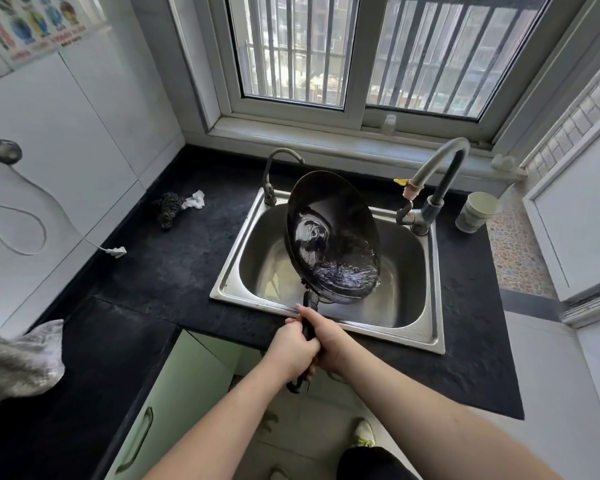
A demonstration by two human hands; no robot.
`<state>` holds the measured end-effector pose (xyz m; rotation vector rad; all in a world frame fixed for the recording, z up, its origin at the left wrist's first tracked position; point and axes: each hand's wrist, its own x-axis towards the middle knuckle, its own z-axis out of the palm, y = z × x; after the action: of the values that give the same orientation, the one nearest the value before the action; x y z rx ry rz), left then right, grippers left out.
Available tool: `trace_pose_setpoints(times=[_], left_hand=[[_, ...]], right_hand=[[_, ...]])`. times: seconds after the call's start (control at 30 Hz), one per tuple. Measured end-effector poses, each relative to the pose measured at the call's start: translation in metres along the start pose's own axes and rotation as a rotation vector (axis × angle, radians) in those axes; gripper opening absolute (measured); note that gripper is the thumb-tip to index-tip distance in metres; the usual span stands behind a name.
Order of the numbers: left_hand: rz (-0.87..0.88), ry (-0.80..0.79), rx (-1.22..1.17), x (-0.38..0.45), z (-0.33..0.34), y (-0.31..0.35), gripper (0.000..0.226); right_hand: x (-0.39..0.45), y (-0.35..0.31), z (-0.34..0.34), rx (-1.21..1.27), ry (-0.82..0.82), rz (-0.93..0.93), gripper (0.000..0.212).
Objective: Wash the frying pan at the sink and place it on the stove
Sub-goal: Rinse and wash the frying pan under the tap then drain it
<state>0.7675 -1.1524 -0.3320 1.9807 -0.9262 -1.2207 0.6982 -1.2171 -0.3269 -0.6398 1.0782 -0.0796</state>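
Cloth (pixel 18 362): grey and crumpled, at the far-left edge of the dark bench (pixel 160 278).
Cord (pixel 32 233): white, looping along the tiled wall, its plug end lying on the bench.
Scrubber (pixel 168 207): dark wire ball on the bench left of the sink, touching a scrap of white paper (pixel 195 199).
Small tap (pixel 274 174): thin curved spout at the sink's back-left corner.
Sink (pixel 426 327): steel basin set in the bench below the window.
Left hand (pixel 293 348): fingers clenched round the pan's black handle (pixel 307 327), lower down the handle.
Frying pan (pixel 329 233): dark, held over the sink and tilted steeply up on edge with its inside facing the viewer; water pools at the low rim and spills over it into the basin.
Right hand (pixel 329 337): fingers wrapped round the same handle, pressed against the left hand, thumb stretched up toward the pan.
Main tap (pixel 433 188): tall grey gooseneck at the sink's back-right corner, with a small yellow valve lever on its spout end.
Cup (pixel 477 211): pale, standing on the bench just right of the main tap.
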Motion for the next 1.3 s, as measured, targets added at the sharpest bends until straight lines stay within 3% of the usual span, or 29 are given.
trace_pose_setpoints(times=[0.23, 0.37, 0.5, 0.63, 0.93, 1.17, 1.23, 1.3], left_hand=[[-0.026, 0.002, 0.157, -0.012, -0.014, 0.001, 0.016], [-0.011, 0.021, 0.222, -0.021, -0.023, 0.007, 0.003], [0.009, 0.045, 0.290, -0.031, -0.033, 0.011, 0.012], [0.010, 0.094, 0.384, -0.037, -0.039, 0.018, 0.022], [0.049, 0.282, 0.695, -0.042, -0.041, 0.003, 0.025], [-0.066, 0.332, 0.512, -0.048, -0.040, 0.006, 0.031], [-0.163, 0.263, 0.494, -0.047, -0.039, 0.009, 0.032], [-0.352, 0.075, 0.355, -0.044, -0.036, 0.009, 0.031]], right_hand=[[-0.006, 0.009, 0.012, 0.052, -0.017, 0.020, 0.036], [-0.009, 0.007, 0.019, 0.056, -0.027, 0.026, 0.031], [-0.013, -0.004, 0.029, 0.063, 0.046, 0.018, 0.021], [-0.021, -0.021, 0.044, -0.002, 0.135, 0.080, 0.025], [-0.015, -0.020, 0.055, 0.085, 0.119, -0.048, 0.036], [-0.007, -0.007, 0.050, -0.042, 0.127, -0.224, 0.038], [-0.006, -0.003, 0.050, -0.058, 0.134, -0.241, 0.039], [-0.004, 0.003, 0.050, -0.071, 0.143, -0.246, 0.037]])
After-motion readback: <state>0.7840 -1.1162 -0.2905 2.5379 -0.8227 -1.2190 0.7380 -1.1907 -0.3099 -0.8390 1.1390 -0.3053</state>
